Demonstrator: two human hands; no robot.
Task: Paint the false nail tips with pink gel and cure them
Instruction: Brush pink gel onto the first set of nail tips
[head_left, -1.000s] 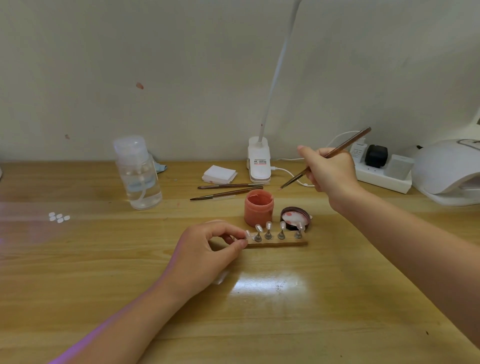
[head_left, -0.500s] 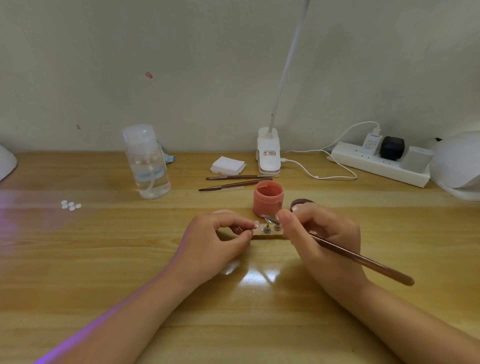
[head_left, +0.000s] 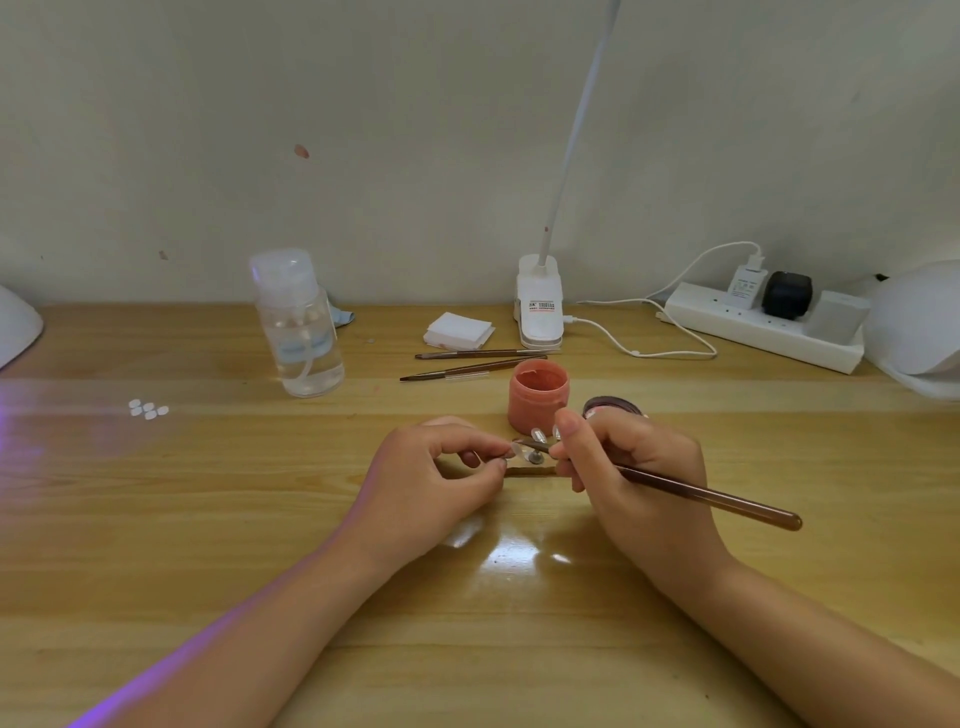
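Wooden table (head_left: 208, 519) under both hands, lots of bare surface nearer the body. Curing lamp (head_left: 914, 332) far out beyond the right hand, well apart. Pink gel jar (head_left: 538, 397) open, just beyond the hands, its dark lid (head_left: 613, 406) beside it behind the right hand. Left hand (head_left: 431, 483) pinches closed on a nail tip (head_left: 517, 451) on its stand post, steadying it. Right hand (head_left: 631, 467) wraps the brush (head_left: 706, 496) in a pencil grip, bristle end at that tip between the hands. Wooden strip holder (head_left: 530, 471) low between hands, mostly hidden. Likely painting the first tip: brace both wrists on the table, use short light strokes from base to free edge, keep the pinch below the painted face so gel isn't smudged.
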